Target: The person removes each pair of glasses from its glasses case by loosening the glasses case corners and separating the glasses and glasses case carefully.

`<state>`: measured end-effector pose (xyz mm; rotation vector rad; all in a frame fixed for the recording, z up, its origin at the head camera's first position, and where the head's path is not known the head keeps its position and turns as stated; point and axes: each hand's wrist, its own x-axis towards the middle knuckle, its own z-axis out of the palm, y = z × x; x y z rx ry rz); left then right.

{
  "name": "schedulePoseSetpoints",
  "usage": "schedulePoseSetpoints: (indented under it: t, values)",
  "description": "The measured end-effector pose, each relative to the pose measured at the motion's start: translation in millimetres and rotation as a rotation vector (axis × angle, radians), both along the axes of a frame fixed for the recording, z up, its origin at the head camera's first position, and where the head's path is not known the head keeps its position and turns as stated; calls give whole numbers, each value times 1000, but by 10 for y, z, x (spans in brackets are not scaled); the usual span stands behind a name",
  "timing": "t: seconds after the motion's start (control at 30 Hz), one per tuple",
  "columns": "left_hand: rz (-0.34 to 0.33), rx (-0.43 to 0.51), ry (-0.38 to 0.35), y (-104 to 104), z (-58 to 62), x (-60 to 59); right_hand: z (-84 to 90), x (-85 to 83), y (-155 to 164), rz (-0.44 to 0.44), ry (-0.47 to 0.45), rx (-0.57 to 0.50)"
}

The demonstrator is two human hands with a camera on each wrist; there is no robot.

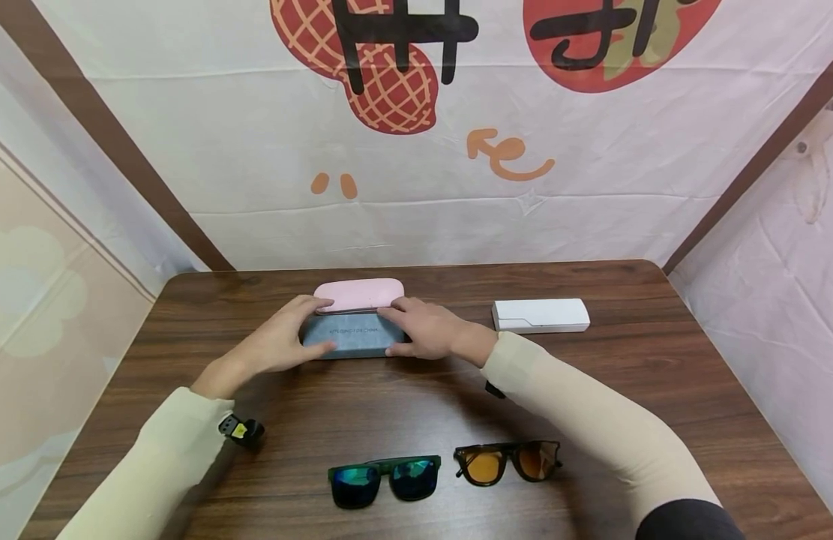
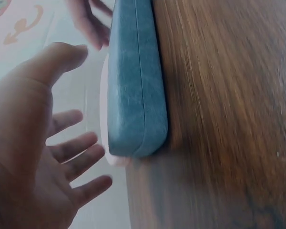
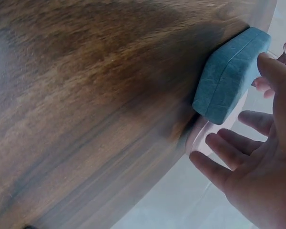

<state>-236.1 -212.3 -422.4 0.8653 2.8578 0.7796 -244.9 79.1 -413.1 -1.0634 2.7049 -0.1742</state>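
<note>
A grey-blue glasses case [image 1: 352, 335] lies closed on the wooden table [image 1: 416, 397], with a pink case [image 1: 359, 294] right behind it. My left hand [image 1: 281, 343] is at the grey-blue case's left end and my right hand [image 1: 426, 331] at its right end. In the left wrist view the left hand [image 2: 33, 157] has spread, relaxed fingers just off the case [image 2: 133, 90]. The right wrist view likewise shows the right hand [image 3: 262, 181] with fingers spread beside the case [image 3: 229, 76]. Neither hand grips it.
A white case [image 1: 540, 315] sits closed at the right of the table. Near the front edge lie sunglasses with green-blue mirrored lenses [image 1: 384, 480] and a pair with orange lenses [image 1: 507, 461]. A printed cloth backdrop [image 1: 416, 150] closes off the back.
</note>
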Motion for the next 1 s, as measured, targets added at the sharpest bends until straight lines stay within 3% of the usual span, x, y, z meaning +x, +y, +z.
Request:
schedulePoseSetpoints:
  t: [0.17, 0.3, 0.67, 1.0]
  values:
    - [24, -39, 81, 102, 52, 53, 15, 33, 23, 12, 58, -4]
    - [40, -83, 100, 189, 87, 107, -3, 49, 35, 13, 96, -9]
    - [63, -265, 15, 363, 127, 265, 14, 122, 32, -19, 79, 11]
    - [48, -305, 6, 401, 109, 295, 33, 138, 69, -29, 37, 10]
